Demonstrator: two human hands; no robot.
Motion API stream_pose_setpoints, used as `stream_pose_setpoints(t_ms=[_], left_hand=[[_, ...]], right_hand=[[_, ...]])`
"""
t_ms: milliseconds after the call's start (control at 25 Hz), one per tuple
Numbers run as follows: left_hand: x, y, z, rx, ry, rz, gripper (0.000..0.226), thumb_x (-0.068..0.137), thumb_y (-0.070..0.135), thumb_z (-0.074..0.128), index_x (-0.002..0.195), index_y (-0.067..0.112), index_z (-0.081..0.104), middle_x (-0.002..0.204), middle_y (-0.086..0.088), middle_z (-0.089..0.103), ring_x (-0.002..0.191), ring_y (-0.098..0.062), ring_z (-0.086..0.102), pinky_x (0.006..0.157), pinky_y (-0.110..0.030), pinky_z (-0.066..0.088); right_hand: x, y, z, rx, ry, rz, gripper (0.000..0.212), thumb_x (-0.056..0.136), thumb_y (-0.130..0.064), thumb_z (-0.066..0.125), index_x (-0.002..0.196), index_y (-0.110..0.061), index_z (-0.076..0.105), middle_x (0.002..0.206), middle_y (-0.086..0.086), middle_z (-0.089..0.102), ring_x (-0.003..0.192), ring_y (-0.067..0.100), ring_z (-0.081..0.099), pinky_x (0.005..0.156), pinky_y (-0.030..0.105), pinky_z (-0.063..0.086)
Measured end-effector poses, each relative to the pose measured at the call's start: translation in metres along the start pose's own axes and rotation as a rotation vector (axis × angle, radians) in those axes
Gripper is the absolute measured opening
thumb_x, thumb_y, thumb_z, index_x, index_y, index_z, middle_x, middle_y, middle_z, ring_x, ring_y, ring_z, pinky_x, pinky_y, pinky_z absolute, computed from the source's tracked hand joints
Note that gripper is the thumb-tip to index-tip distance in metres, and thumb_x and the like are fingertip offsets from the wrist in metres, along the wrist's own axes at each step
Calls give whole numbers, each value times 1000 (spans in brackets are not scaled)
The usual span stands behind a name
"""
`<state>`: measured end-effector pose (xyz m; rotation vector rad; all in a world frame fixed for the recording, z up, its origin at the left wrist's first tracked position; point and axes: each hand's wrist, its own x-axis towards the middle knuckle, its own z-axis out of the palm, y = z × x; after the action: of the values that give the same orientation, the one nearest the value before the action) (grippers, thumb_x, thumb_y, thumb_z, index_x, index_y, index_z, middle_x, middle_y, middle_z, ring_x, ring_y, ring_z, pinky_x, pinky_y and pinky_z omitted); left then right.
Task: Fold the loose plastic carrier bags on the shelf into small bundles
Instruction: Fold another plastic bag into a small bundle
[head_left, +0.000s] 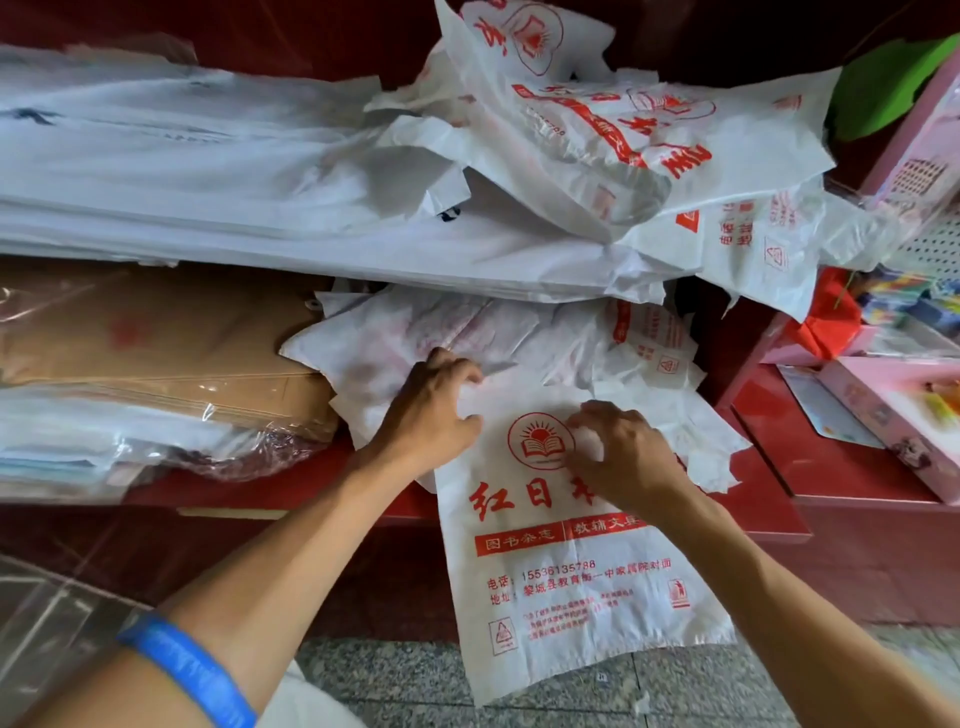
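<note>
A white carrier bag (566, 587) printed with red characters and a round book-and-sun logo lies with its top on the red shelf (769, 488) and its lower part hanging down over the front edge, above a speckled stone floor (675, 686). Both hands are on the bag's upper end. The left hand (431, 410) has its fingers curled, pinching the plastic at the top left corner. The right hand (623, 452) rests just beside the logo with its fingers bent and gathering the plastic beneath them; part of the red lettering is covered by this hand. A blue wristband (192, 670) sits on the left forearm.

Behind the hands, more loose bags (457, 327) lie crumpled on the shelf, touching the top of the one being worked. Above them a thick pile of flat white plastic sheets (234, 171) stretches across the shelf, and on its right end sits a heap of printed bags (639, 135) of the same kind, some spilling down the side. To the left, brown cardboard (156, 343) wrapped in clear film lies under the white pile. At the right, a pink box (893, 415) rests on a lower red counter, near a red bag (826, 317) and a green one (883, 83) farther up.
</note>
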<state>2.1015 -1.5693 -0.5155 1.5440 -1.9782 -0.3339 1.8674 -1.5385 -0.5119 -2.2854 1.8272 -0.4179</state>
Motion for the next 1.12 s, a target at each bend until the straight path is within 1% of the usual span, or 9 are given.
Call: stream_pose_setpoints(t_ms=[120,240,360,520,640,760,880,1000,1120], left_hand=[[-3,4,0,167,7,50,23,80,22,70,101,19,62,110,5,49,110,-20,47,84,-29,42],[-3,-4,0,330,-120,-34,29,85,34,65,113,25,66,122,2,52,115,-25,46,92,-37,42],[-5,-17,-1,228,-180,-145,41,84,42,67,123,29,64,129,1,55,118,-25,51,97,-41,45],[0,-21,-9,0,-60,-196,18,80,11,70,82,26,61,85,10,66,82,-14,64,73,-27,49],[2,-21,-11,-97,-68,-226,34,76,-3,62,62,28,64,72,14,66,73,-4,63,68,-23,50],[7,-24,-11,-174,-60,-298,40,77,-6,54,58,27,68,71,16,65,71,-3,60,62,-18,41],[13,-24,-9,-216,-45,-371,40,86,-5,49,80,23,77,96,6,70,98,-11,62,78,-15,44],[15,-29,-4,-180,-116,-371,45,89,0,53,129,18,63,134,-4,57,124,-22,53,101,-24,41],[19,-33,2,-305,-104,-369,68,85,4,57,146,28,41,148,5,43,124,-20,53,108,-32,42]], right_hand=[[16,18,0,32,77,176,52,85,-28,69,133,-20,52,139,3,51,115,29,53,91,45,51],[27,28,3,132,210,219,65,79,-13,72,138,-17,44,142,9,44,110,32,54,80,38,53],[38,30,3,7,258,210,77,75,-9,71,142,-17,34,144,11,41,116,36,50,87,43,49],[49,30,4,-60,247,345,49,81,-16,64,127,-18,47,111,9,67,103,32,57,88,42,42],[55,26,-1,123,346,416,31,84,-14,59,115,-15,58,99,10,69,87,32,63,71,34,48],[64,24,-15,718,356,612,26,82,-7,62,108,-10,64,87,9,71,71,26,67,58,32,51],[65,20,-20,1442,261,566,38,93,-1,54,128,-12,51,109,5,67,93,26,68,78,37,57],[64,26,-8,1402,186,405,74,92,2,52,152,-29,24,143,0,49,125,23,51,106,42,43],[57,30,0,1230,154,311,78,87,9,56,150,-30,31,146,-1,46,127,21,50,99,31,46]])
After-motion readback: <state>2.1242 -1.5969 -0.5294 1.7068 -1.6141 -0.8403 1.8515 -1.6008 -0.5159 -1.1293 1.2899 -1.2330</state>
